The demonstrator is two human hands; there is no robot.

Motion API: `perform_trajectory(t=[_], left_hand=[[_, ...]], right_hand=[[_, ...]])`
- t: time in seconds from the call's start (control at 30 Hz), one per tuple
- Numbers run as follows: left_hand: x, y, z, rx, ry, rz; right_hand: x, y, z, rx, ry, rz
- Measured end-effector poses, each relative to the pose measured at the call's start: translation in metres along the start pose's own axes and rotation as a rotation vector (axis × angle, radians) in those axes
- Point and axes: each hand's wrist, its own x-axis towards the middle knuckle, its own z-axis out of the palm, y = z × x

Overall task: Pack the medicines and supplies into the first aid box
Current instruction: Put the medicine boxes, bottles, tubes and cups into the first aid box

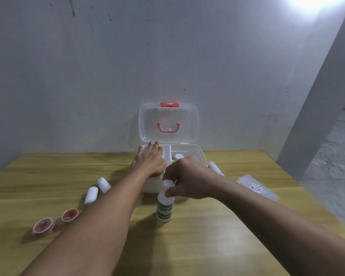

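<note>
The white first aid box (pixel 197 154) stands open at the back of the table, its clear lid (pixel 187 120) upright with a pink handle. My left hand (pixel 150 159) lies flat over the box's left compartment, fingers spread. My right hand (pixel 184 179) grips the neck of a white bottle (pixel 164 209) with green lettering that stands upright on the table in front of the box. Another white bottle cap (pixel 178 156) shows inside the box. Two white bandage rolls (pixel 91 195) (pixel 104 184) and two pink tape rolls (pixel 43 226) (pixel 70 215) lie to the left.
A white roll (pixel 215 167) and a clear flat packet (pixel 257 187) lie right of the box. The wooden table (pixel 197 246) butts against a grey wall; its right edge drops off to the floor.
</note>
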Motion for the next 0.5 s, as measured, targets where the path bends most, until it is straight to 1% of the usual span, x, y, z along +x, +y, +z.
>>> perform_trajectory(t=[0.07, 0.17, 0.27, 0.33, 0.4, 0.5], left_hand=[[0.0, 0.0, 0.0, -0.017, 0.005, -0.004], [0.0, 0.0, 0.0, -0.022, 0.004, 0.0], [-0.001, -0.001, 0.001, -0.018, 0.004, 0.005], [-0.001, -0.001, 0.001, -0.015, 0.008, 0.008], [-0.002, -0.001, 0.001, -0.014, 0.012, 0.01], [-0.003, 0.0, 0.001, -0.035, 0.011, 0.002]], right_hand=[[-0.002, 0.004, -0.011, -0.022, 0.008, 0.027], [-0.008, 0.012, -0.047, 0.1, 0.028, 0.1], [-0.011, 0.021, -0.089, 0.131, 0.159, 0.163], [-0.007, 0.029, -0.107, 0.099, 0.27, 0.18], [0.001, 0.037, -0.11, 0.028, 0.351, 0.189], [0.021, 0.052, -0.089, -0.102, 0.388, 0.202]])
